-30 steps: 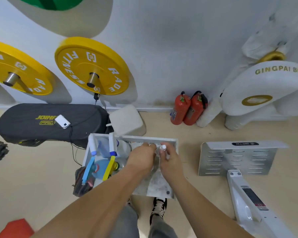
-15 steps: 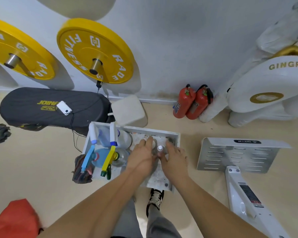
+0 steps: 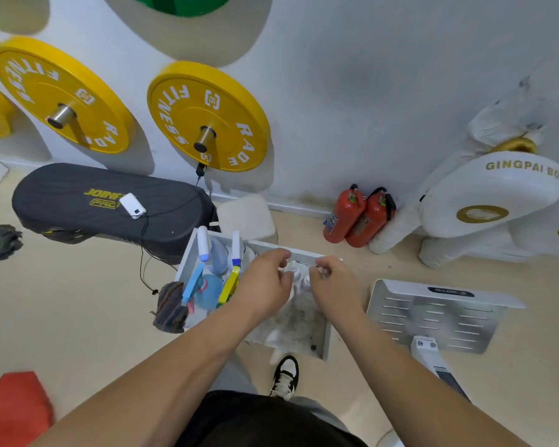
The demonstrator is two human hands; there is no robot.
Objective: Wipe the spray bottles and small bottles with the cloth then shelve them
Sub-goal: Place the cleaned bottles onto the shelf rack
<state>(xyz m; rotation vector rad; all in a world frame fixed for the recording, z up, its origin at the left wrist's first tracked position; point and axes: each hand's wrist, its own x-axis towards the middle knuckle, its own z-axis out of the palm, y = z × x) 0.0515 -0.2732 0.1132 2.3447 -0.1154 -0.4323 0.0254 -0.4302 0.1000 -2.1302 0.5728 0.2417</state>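
**Shelving phase — small bottles being set in the tray**

Progress is judged as late-stage. Two spray bottles (image 3: 212, 272) are already seen lying in the left part of the white shelf tray (image 3: 326, 337), triggers blue and yellow. Small bottles (image 3: 299, 275) are clustered at the tray's far middle, right between both hands.

Left hand (image 3: 265, 285) — fingers curled narrow over the small bottles; whether one is actually gripped cannot be told, since the fingers cover it. Right hand (image 3: 334, 283) — also curled narrow, fingertips pinched at something small and pale near the tray's far wall; no firm call on what it is.

Cloth (image 3: 170, 306) is draped at the tray's left outer edge, not held by either hand, so wiping is taken as finished or paused.

Left to do, as judged: small bottles to be stood and released. The tray's near right part shows bare, stained bottom.
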